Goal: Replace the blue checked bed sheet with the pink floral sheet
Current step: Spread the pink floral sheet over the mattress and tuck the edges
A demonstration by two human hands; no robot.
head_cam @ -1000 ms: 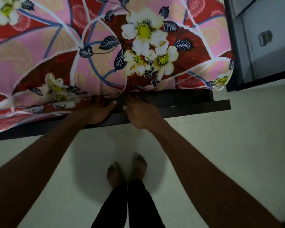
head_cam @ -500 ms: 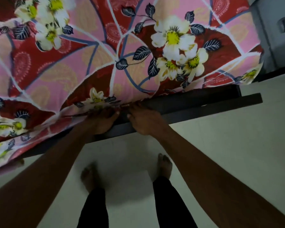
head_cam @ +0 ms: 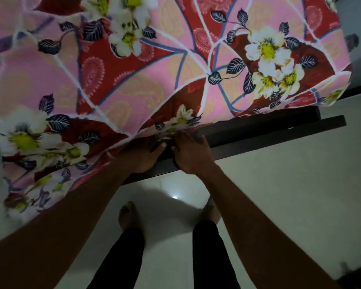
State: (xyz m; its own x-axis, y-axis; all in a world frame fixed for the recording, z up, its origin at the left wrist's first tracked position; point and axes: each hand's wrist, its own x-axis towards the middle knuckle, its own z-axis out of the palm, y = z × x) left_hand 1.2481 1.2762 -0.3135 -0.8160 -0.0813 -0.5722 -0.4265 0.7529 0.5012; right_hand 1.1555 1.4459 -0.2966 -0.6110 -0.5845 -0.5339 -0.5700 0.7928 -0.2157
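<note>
Tucking the pink floral sheet in along the near edge of the bed.

I have both hands side by side at the hem, where the sheet meets the dark bed frame. My right hand lies fairly flat, fingers stretched out onto the fabric. My left hand has its fingers hidden under the hem, so I cannot tell whether it grips. The sheet covers the bed top and hangs loose at the near left. I would push the hem in with flat fingers, then work leftward, drawing out slack so nothing bunches.
</note>
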